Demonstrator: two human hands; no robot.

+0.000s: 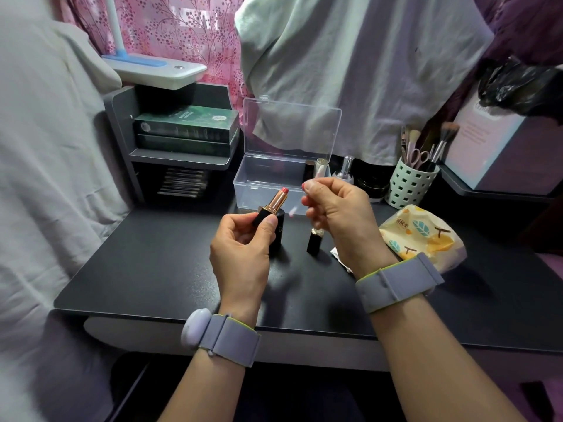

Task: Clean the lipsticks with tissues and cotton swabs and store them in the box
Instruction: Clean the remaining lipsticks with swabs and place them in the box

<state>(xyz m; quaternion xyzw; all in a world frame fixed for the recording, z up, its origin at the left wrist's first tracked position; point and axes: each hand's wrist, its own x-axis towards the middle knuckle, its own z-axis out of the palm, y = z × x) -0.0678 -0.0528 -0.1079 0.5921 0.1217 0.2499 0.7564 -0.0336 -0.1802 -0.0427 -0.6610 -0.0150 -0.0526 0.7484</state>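
Note:
My left hand (243, 245) grips an open lipstick (274, 202) by its black base; its gold tube and red tip point up and to the right. My right hand (335, 214) pinches a cotton swab (292, 211) whose pink-stained tip hangs just right of the lipstick. A black lipstick cap (278, 236) stands behind my left hand. Another black lipstick (314, 243) stands on the table under my right hand. The clear plastic box (262, 184) sits behind with its lid up; a dark lipstick (309, 170) stands at its right end.
A patterned tissue pack (423, 236) lies right of my right hand, a crumpled tissue (338, 254) beside it. A green holder of brushes and scissors (411, 184) stands at the back right. Small bottles (345, 170) are behind the box. A grey shelf with green boxes (185, 129) is at the back left.

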